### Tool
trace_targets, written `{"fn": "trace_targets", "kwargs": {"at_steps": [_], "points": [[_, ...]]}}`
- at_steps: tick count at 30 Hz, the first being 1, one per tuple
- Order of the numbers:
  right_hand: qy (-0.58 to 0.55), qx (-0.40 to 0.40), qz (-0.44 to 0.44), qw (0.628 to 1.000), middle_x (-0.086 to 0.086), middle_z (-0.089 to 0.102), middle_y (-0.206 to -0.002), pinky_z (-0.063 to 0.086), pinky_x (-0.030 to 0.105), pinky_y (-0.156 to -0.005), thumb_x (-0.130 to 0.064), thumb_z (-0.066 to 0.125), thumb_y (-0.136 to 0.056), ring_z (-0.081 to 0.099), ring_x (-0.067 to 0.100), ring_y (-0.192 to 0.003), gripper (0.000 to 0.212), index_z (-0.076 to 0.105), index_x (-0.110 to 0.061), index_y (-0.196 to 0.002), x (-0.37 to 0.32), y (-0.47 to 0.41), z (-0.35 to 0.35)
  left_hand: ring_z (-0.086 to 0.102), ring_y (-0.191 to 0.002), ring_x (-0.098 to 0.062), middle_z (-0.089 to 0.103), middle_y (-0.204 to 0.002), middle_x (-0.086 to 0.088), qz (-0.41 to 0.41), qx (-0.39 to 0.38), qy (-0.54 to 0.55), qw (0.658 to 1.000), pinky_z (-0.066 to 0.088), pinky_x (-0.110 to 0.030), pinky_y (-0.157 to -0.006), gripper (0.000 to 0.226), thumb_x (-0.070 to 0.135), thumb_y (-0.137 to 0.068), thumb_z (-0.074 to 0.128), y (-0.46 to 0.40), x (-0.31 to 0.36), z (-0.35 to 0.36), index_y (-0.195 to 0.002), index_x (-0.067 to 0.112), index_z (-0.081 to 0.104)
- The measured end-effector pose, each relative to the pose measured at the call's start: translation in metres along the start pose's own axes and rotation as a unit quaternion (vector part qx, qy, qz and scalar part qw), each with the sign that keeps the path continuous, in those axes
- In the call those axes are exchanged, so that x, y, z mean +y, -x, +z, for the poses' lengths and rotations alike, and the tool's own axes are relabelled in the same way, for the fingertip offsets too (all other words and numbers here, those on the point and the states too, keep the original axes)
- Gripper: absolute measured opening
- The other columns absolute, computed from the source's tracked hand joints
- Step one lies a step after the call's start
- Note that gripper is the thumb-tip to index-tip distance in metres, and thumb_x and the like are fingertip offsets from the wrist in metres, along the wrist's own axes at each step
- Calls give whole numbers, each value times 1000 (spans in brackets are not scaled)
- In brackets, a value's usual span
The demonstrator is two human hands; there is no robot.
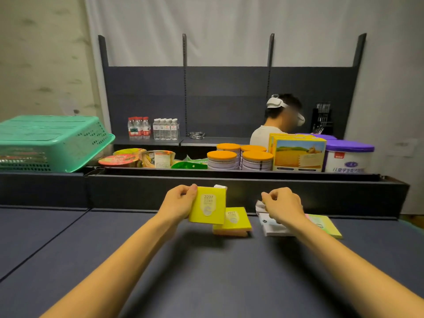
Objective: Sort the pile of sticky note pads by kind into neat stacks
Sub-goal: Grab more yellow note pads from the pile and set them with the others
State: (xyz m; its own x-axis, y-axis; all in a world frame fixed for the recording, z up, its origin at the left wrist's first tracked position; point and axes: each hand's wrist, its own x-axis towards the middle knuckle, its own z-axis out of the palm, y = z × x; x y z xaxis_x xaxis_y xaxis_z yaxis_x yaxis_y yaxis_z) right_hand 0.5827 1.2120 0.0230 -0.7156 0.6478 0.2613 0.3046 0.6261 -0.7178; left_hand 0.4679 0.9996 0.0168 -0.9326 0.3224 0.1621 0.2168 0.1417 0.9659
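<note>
Now the left hand [181, 198] grips a yellow sticky note pad [207, 205]; at its three o'clock, the right hand [283, 204] pinches a white pad [260, 206].

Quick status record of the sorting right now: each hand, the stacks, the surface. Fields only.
left hand: grips a yellow pad, lifted and tilted
right hand: pinches a white pad over the white stack
yellow stack: on the dark table, an orange pad at the bottom
pale green pad: beside the white stack, partly hidden by the right wrist
</note>
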Motion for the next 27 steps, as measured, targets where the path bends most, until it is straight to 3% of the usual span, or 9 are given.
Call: {"fn": "trace_targets", "kwargs": {"at_steps": [8, 13, 18, 21, 27], "points": [[42, 27, 52, 997, 5, 66, -77, 56, 40, -75, -33, 53, -95, 63, 21, -77, 32, 66, -15, -72, 20, 9, -17, 60, -93, -23, 61, -102, -11, 58, -59, 8, 997, 52, -43, -86, 18, 27, -96, 52, -8, -2, 30, -102, 11, 58], [65, 39, 70, 995, 7, 66, -74, 57, 41, -70, -34, 52, -95, 61, 20, -70, 37, 68, -11, -72, 40, 17, -24, 59, -94, -19, 61, -103, -6, 44, -53, -13, 998, 51, -35, -80, 19, 28, -96, 53, -14, -10, 50, -107, 14, 60], [34, 37, 67, 996, 7, 66, -73, 59, 43, -72, -32, 53, -95, 64, 23, -71, 35, 68, -11, -72, 45, 4, -35, 61, -92, -18, 67, -100, -6, 64, -43, -67, 995, 51, -38, -85, 14, 23, -91, 62, -21, -11, 54, -103, 18, 65], [28, 31, 57, 998, 7, 67, -77, 56, 38, -76, -31, 54, -95, 63, 20, -75, 34, 68, -11, -73, 49, -9, -40, 62, -96, -17, 67, -100, -2, 66, -27, -102, 992, 49, -29, -81, 16, 22, -90, 63, -25, -11, 58, -105, 17, 66], [11, 14, 30, 999, 5, 67, -80, 53, 34, -75, -30, 53, -96, 61, 15, -74, 32, 67, -11, -75, 63, -26, -45, 59, -93, -14, 66, -102, -2, 81, 11, -215, 973, 46, -26, -78, 19, 27, -91, 62, -29, -10, 71, -105, 15, 67]]}}
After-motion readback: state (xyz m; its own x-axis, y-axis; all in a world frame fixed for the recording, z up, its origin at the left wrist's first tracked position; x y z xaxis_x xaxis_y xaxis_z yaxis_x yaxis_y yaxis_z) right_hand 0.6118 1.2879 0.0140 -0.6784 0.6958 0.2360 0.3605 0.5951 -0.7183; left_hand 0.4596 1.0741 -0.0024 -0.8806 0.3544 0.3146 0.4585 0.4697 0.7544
